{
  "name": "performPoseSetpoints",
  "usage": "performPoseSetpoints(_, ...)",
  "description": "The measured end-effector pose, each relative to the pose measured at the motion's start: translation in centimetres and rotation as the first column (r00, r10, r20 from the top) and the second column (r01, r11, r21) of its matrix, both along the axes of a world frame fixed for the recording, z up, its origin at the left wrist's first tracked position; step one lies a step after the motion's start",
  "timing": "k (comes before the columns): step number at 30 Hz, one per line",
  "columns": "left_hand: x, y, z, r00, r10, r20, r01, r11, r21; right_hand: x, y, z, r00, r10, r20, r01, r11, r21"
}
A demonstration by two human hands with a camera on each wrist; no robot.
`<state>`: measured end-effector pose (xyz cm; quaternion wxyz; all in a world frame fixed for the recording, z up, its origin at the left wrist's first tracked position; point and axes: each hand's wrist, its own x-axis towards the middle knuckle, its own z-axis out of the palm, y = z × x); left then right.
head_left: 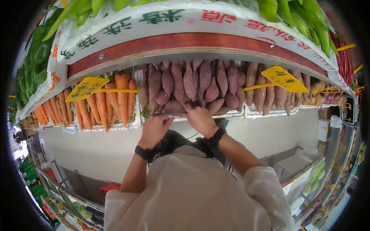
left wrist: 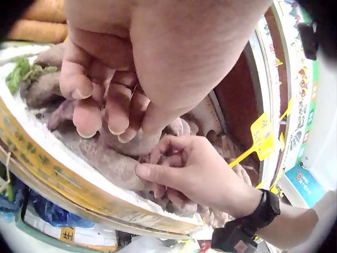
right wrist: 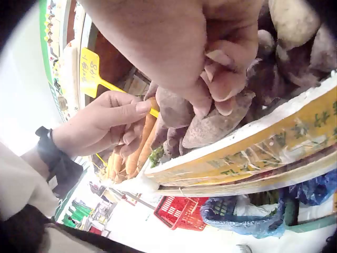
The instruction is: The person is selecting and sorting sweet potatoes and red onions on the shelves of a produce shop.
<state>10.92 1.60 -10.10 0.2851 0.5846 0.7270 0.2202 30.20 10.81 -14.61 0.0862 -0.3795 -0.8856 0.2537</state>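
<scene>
Purple sweet potatoes [head_left: 189,82] lie piled in a white foam box [head_left: 231,114]. At the pile's front edge, my right hand [head_left: 201,120] bends its fingers and thumb round the end of a plump sweet potato [left wrist: 113,166] lying sideways along the rim. In the right wrist view the same hand [right wrist: 221,63] partly hides that sweet potato [right wrist: 218,124]. My left hand [head_left: 154,129] hovers at the left of the front edge. Its fingers [left wrist: 118,108] are loosely bent above the sweet potatoes, with nothing between them and the thumb.
Carrots [head_left: 101,106] fill the box on the left, with a yellow price tag [head_left: 86,88]. Longer reddish-brown roots [head_left: 266,94] stand on the right behind another tag [head_left: 284,79]. A shelf edge [head_left: 192,40] with green peppers overhangs the pile. A red basket [right wrist: 181,212] sits below.
</scene>
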Motion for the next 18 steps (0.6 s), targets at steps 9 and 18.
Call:
performPoseSetpoints(9,2.9,-0.1,-1.8,0.977,0.211,-0.034,-0.214,0.961,-0.176,9.4,1.3,5.0,0.938,0.171,-0.302,-0.277,0.894,-0.352)
performPoseSetpoints(18,9.2,-2.2,3.1,0.969,0.223,-0.106,-0.24,0.949,-0.204,27.3,3.9,7.9,0.953,-0.081,-0.292,-0.034,0.929,-0.368)
